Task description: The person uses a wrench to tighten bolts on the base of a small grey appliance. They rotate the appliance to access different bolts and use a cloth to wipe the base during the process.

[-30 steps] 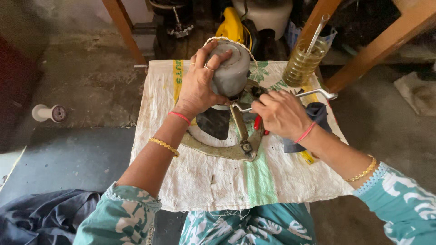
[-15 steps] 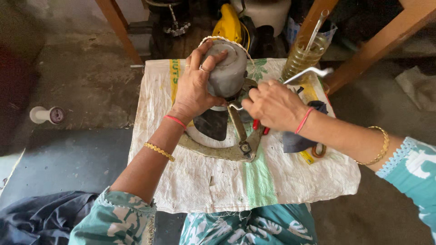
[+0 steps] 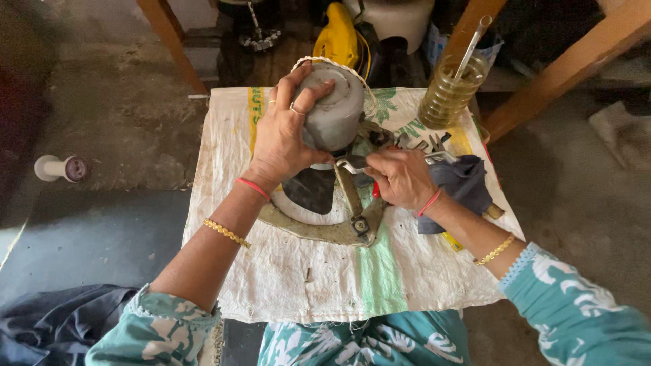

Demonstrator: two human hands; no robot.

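Nearest us, a curved metal frame (image 3: 319,227) lies on the white woven sack (image 3: 298,285) covering the tabletop. Our right hand (image 3: 400,179) has its grip pinched on a metal spanner (image 3: 356,167), a grey cloth (image 3: 464,186) just beside it. Our left hand (image 3: 285,139) wraps its grip around the grey motor housing (image 3: 336,112). Beyond stands a jar of yellowish oil (image 3: 447,98).

The motor housing (image 3: 332,112) is dull grey, its mounting ring (image 3: 319,230) tarnished olive-brass. The woven sack (image 3: 285,271) is off-white with a green stripe. Sleeves (image 3: 576,305) are teal with white floral print; the cloth (image 3: 464,186) slate grey; the oil jar (image 3: 447,98) amber-yellow.
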